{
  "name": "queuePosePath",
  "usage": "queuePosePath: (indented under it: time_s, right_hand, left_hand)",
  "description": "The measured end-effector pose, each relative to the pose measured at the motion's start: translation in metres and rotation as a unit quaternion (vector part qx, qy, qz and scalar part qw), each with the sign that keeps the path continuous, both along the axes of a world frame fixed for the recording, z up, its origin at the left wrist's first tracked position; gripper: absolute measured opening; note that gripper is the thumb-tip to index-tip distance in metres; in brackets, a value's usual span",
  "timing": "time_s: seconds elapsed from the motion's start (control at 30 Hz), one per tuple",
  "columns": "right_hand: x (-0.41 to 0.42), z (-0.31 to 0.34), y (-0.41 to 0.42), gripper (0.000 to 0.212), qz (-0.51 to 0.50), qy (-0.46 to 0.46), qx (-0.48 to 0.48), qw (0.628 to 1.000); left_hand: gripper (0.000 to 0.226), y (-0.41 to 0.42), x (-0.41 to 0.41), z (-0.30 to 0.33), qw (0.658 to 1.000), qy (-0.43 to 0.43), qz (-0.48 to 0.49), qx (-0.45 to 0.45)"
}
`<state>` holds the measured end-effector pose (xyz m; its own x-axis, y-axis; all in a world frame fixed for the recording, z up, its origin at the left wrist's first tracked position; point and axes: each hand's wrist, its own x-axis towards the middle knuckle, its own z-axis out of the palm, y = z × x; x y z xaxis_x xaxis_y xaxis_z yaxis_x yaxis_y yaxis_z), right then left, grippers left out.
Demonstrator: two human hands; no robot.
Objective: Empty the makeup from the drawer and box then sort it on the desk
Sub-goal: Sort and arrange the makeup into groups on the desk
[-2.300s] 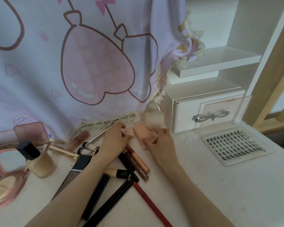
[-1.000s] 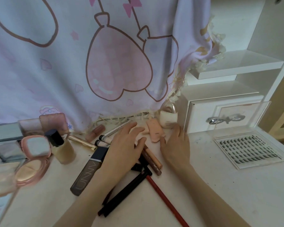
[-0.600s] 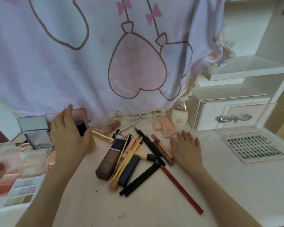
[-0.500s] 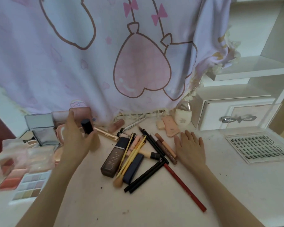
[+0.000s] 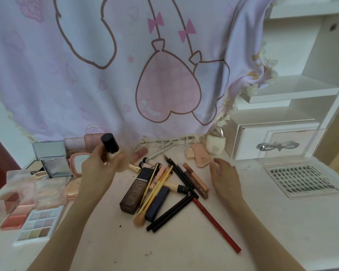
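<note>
Holding foundation bottle (image 5: 111, 151) in left hand (image 5: 98, 169); right hand (image 5: 224, 176) apart, empty.

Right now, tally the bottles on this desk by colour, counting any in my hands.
Cream bottle with black cap, held in the left hand: 1
White bottle with silver cap, upright at the back: 1
Dark brown bottle, lying flat: 1
Total: 3

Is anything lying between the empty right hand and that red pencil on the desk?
Nothing visible blocks it. The right hand hovers open above the desk, and the red pencil lies on bare surface just below it. Only the pencil's upper end tucks under the black pencils in the pile.
</note>
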<state>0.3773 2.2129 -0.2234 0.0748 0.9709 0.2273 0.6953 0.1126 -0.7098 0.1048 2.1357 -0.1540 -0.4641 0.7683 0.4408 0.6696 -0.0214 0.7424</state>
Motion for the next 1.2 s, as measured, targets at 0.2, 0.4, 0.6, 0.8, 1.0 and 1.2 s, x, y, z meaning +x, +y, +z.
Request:
queuePosePath:
  time_s: [0.2,0.4,0.6,0.8,1.0,1.2]
  right_hand:
    - [-0.012,0.018,-0.038,0.025,0.154,0.287,0.064,0.943]
    - [0.003,0.022,-0.031,0.075,0.425,0.527,-0.239,0.696]
    - [0.009,0.021,-0.029,0.063,0.459,0.553,-0.284,0.635]
    - [0.011,0.017,-0.027,0.045,0.507,0.579,-0.314,0.556]
    - [0.008,0.023,-0.031,0.046,0.532,0.528,-0.262,0.608]
    - [0.003,0.021,-0.033,0.032,0.452,0.477,-0.195,0.728]
  left_hand:
    - [0.025,0.002,0.07,0.028,0.951,-0.179,-0.252,-0.023]
    - [0.033,0.015,0.12,0.022,0.928,-0.137,-0.344,-0.049]
    - [0.037,0.016,0.115,0.037,0.896,-0.18,-0.403,-0.045]
    - [0.04,0.015,0.103,0.047,0.86,-0.179,-0.475,-0.048]
    - [0.031,0.014,0.115,0.042,0.879,-0.218,-0.424,-0.012]
    - [0.02,0.014,0.118,0.044,0.954,-0.169,-0.248,-0.022]
